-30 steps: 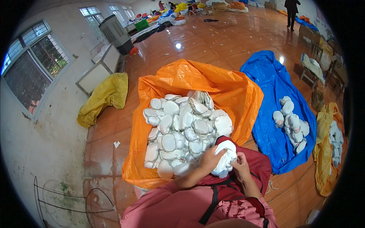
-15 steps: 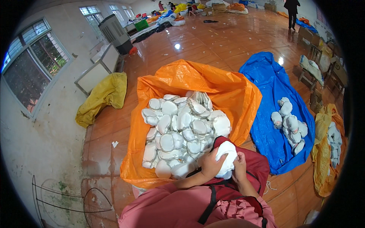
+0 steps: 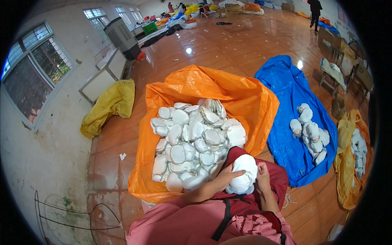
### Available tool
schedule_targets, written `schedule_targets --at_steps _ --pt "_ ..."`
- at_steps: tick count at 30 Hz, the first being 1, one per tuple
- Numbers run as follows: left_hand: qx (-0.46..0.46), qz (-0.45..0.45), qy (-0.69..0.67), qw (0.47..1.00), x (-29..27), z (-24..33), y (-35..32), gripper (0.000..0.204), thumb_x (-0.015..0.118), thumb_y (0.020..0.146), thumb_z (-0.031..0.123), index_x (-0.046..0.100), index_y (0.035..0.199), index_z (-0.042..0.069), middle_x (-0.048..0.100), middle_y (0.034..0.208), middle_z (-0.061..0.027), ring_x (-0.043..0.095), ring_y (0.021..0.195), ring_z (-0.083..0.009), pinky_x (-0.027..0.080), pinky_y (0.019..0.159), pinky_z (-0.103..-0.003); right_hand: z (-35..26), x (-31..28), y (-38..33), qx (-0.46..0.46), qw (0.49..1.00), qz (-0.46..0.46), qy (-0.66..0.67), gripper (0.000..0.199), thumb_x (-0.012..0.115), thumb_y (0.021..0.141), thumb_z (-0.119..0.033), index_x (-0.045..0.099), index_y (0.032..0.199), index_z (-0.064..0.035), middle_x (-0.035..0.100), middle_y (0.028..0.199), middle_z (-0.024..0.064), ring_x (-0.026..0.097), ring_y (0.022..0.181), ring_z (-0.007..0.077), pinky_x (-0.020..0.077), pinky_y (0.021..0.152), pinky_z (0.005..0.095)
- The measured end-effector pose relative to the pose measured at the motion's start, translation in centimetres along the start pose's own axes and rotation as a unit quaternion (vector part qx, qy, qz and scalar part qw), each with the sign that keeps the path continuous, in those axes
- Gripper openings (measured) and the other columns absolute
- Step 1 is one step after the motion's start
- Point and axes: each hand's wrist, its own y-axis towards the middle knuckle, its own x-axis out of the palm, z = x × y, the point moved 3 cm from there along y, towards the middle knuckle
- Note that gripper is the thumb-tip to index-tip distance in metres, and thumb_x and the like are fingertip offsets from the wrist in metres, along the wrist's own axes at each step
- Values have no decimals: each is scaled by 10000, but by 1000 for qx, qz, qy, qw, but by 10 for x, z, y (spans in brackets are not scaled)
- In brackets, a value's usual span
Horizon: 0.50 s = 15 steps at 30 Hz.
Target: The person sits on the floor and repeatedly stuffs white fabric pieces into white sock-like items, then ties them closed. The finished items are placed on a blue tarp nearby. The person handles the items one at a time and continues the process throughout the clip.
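Over my lap, on a dark red cloth (image 3: 274, 173), a white rounded bundle of what look like soft pads (image 3: 246, 166) stands on end. My left hand (image 3: 228, 179) is closed round its left side, thumb across the front. Beside its right edge my right hand (image 3: 263, 174) is closed, fingers pinched together; whatever they hold is too small to make out. Just ahead and to the left, an orange woven sack (image 3: 255, 96) lies open, heaped with white oval pads (image 3: 178, 154) in small stacks.
On the right, a blue sheet (image 3: 281, 102) carries several white bundles (image 3: 313, 132). Farther right lies a yellow sack (image 3: 345, 163) with pale pieces. A yellow cloth (image 3: 110, 106) lies by the left wall, near a wire frame (image 3: 65, 210). A person (image 3: 315, 12) stands far off at right.
The bundle has turned and shows a smoother, rounder face. My left hand has shifted its hold lower on the side; my right hand has drawn slightly away to the right.
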Motion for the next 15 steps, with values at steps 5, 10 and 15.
schedule_targets --at_steps 5,10,15 --pt "-28 -61 3 998 -3 -9 -6 615 667 892 142 368 1414 12 564 1271 -117 566 1156 -210 465 978 -345 7 -8 2 22 995 -28 -92 257 659 833 45 490 976 -86 551 837 -27 528 762 52 432 695 191" --pt "115 73 282 950 -31 -25 15 625 705 865 130 407 1399 2 590 1217 -98 574 1085 -164 478 931 -314 14 0 -1 6 995 40 -91 242 640 833 65 504 973 -77 562 876 -18 535 784 44 434 698 189" --pt "158 150 341 914 -25 -14 9 691 781 797 288 482 1362 25 624 1243 -145 607 1121 -252 457 970 -347 7 -3 -7 -55 966 115 -226 222 612 909 -37 523 1111 -62 608 971 14 581 929 108 469 833 252"
